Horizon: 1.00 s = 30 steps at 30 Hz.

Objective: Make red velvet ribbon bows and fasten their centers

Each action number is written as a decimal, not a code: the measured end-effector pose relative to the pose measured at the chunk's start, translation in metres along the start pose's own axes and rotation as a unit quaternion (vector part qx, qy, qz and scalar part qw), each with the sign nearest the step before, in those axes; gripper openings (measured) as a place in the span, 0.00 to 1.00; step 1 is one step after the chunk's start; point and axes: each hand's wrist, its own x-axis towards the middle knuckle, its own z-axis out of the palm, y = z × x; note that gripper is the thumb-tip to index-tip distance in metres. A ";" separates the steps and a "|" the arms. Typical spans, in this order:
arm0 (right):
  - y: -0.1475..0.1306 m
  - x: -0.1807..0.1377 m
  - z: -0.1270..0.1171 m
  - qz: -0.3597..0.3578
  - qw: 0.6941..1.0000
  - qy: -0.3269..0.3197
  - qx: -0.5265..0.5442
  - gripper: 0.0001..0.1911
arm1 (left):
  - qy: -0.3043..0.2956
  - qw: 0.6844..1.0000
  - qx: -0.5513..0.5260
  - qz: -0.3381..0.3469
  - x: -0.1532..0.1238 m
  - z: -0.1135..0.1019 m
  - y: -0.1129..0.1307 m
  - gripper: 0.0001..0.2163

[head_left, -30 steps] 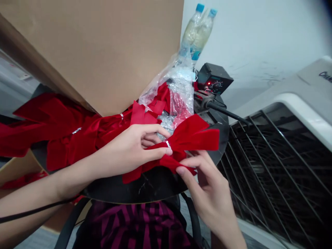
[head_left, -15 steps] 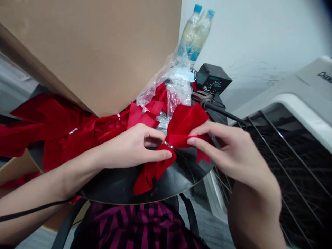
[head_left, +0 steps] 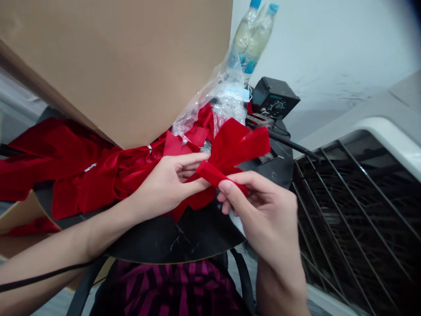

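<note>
A red velvet bow (head_left: 230, 145) is held over the front of the black round table (head_left: 184, 239). My left hand (head_left: 177, 177) is closed on the middle of the bow, thumb on the near side; the silver tie there is hidden. My right hand (head_left: 259, 202) pinches a narrow folded strip of the red ribbon, pulled across the front of the bow between both hands. More red velvet bows (head_left: 88, 162) with silver ties lie piled to the left of my left hand.
A large cardboard box (head_left: 125, 66) stands behind the bows. Clear plastic wrap (head_left: 226, 83), two bottles (head_left: 255, 41) and a black dial box (head_left: 276, 98) sit at the back. A white-framed unit with a dark wire grille (head_left: 348, 210) is on the right.
My right hand has moved left and nearer to me, drawing the ribbon strip across the front of the bow. The bow has turned, and its silver tie no longer shows.
</note>
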 end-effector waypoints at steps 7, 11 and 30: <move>0.012 0.009 0.006 0.054 0.999 -0.009 0.001 0.08 | -0.044 0.996 -0.069 -0.029 -0.007 0.005 0.000 0.14; 0.010 0.003 0.004 0.042 0.999 -0.007 -0.034 0.09 | -0.026 0.994 -0.101 -0.040 -0.008 0.008 -0.003 0.11; 0.032 -0.004 0.014 0.041 0.996 0.074 0.027 0.06 | 0.152 0.988 -0.011 0.036 -0.006 0.017 -0.007 0.13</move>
